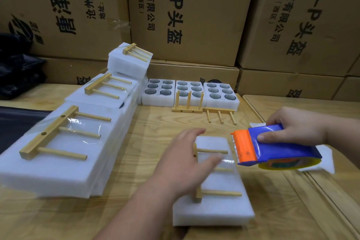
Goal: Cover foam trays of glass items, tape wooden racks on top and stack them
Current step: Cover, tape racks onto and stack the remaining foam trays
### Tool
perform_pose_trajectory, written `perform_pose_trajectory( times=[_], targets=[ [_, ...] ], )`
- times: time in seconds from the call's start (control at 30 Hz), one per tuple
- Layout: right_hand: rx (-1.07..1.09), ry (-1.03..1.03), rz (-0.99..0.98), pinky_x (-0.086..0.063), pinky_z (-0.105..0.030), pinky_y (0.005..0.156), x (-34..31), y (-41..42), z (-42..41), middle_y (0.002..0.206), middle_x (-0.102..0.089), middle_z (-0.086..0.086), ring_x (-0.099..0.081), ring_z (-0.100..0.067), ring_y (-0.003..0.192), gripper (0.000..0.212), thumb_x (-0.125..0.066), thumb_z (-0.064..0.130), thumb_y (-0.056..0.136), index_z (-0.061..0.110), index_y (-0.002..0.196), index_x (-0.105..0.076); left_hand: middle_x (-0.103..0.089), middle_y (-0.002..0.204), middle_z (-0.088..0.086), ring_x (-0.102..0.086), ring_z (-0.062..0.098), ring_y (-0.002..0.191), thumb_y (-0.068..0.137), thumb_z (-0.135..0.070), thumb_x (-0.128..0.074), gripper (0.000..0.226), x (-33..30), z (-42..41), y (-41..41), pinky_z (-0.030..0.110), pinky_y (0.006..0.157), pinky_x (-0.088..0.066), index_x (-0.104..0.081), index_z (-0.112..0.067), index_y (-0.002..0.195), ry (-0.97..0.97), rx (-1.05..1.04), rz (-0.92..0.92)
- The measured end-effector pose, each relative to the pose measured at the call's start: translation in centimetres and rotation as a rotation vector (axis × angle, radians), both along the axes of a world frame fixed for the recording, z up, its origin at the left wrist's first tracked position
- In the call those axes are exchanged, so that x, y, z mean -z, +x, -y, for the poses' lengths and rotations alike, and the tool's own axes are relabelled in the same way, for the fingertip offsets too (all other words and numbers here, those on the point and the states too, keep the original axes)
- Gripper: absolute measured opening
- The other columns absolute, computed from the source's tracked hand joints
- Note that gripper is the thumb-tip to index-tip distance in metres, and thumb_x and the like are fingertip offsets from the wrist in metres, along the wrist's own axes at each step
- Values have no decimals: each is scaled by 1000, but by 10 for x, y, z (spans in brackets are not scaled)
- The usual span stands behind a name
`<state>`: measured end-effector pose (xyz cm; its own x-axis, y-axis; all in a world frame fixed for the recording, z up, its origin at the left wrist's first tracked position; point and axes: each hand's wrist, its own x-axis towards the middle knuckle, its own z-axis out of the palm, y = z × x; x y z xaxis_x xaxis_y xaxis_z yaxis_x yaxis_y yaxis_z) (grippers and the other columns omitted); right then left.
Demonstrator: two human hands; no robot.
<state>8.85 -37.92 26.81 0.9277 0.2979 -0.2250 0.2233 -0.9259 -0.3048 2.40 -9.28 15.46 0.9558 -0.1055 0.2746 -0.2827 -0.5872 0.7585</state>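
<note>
Your flat left hand presses the rack, your right hand grips the tape roller; let go early and the rack could slide.

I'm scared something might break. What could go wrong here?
The tape dispenser in the right hand has a toothed blade near the left hand, which might get scratched. The top covered tray sits crooked on the stack and might slide off.

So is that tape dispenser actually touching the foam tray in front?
Apart. The head view shows bare table between the tape dispenser, gripped by the right hand, and the covered foam tray.
</note>
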Motion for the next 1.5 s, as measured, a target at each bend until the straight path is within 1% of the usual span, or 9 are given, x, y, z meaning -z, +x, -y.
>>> perform_pose_trajectory(
  times=[0.13, 0.3, 0.57, 0.77, 0.9, 1.03, 1.17, 1.3, 1.5],
  targets=[
    [23, 40, -90, -41, -32, 56, 7, 2, 3, 61, -65, -1, -57, -14, 54, 82, -60, 98, 48, 18, 65, -67, -8, 169, -14, 7, 4, 154, 65, -91, -55, 122, 0, 34, 4, 32, 125, 0, -8, -31, 161, 356, 167, -134],
    [25, 106, -184, -35, -28, 56, 18, 2, 8, 55, -53, 3, -47, -14, 52, 71, -63, 94, 52, 23, 55, -59, -4, 170, -4, 6, 14, 156, 73, -95, -37, 122, 17, 44, 9, 43, 124, 13, 0, -22, 163, 700, 148, -110],
    [27, 181, -169, -39, -30, 60, 30, 11, 19, 58, -60, 1, -54, -15, 55, 58, -70, 78, 67, 21, 57, -66, -2, 170, -5, 4, 12, 156, 78, -91, -35, 113, 21, 43, 10, 38, 121, 17, 3, -27, 162, 704, 149, -89],
    [18, 160, -135, -37, -30, 56, 37, 14, 36, 57, -56, 0, -50, -15, 53, 70, -64, 89, 55, 19, 58, -60, 0, 170, -9, 6, 9, 155, 79, -88, -38, 110, 24, 42, 11, 37, 122, 18, 5, -29, 162, 674, 154, -89],
    [74, 133, -95, -45, -25, 55, 28, 11, 73, 68, -72, -8, -65, -17, 58, 90, -63, 96, 50, 9, 74, -72, 1, 170, -9, 8, 9, 155, 80, -88, -38, 109, 26, 42, 10, 37, 122, 18, 3, -29, 162, 669, 144, -89],
    [125, 110, -115, -46, -18, 52, 21, 5, 96, 69, -74, -5, -69, -12, 59, 88, -61, 99, 44, 19, 77, -78, 3, 170, -9, 9, 9, 155, 81, -88, -37, 108, 27, 43, 10, 38, 123, 18, 1, -28, 162, 683, 142, -92],
    [131, -47, -163, -48, -18, 56, 16, 6, 82, 74, -76, 3, -72, -11, 66, 92, -54, 102, 43, 21, 81, -77, 4, 170, -8, 10, 10, 155, 81, -88, -32, 107, 28, 44, 10, 39, 123, 17, 0, -27, 163, 715, 133, -86],
    [118, -260, -154, -53, -33, 66, 10, 10, 57, 75, -75, 4, -70, -14, 69, 94, -49, 103, 40, 21, 81, -73, 5, 170, -7, 11, 10, 155, 82, -88, -30, 106, 28, 44, 10, 40, 123, 17, 2, -26, 162, 735, 132, -82],
    [82, -591, -119, -43, -31, 59, 7, 15, 10, 72, -68, 4, -60, -15, 64, 80, -49, 96, 55, 22, 79, -67, 7, 170, -7, 12, 11, 155, 82, -88, -28, 106, 28, 45, 10, 41, 123, 18, 5, -27, 162, 755, 130, -82]
  ],
)
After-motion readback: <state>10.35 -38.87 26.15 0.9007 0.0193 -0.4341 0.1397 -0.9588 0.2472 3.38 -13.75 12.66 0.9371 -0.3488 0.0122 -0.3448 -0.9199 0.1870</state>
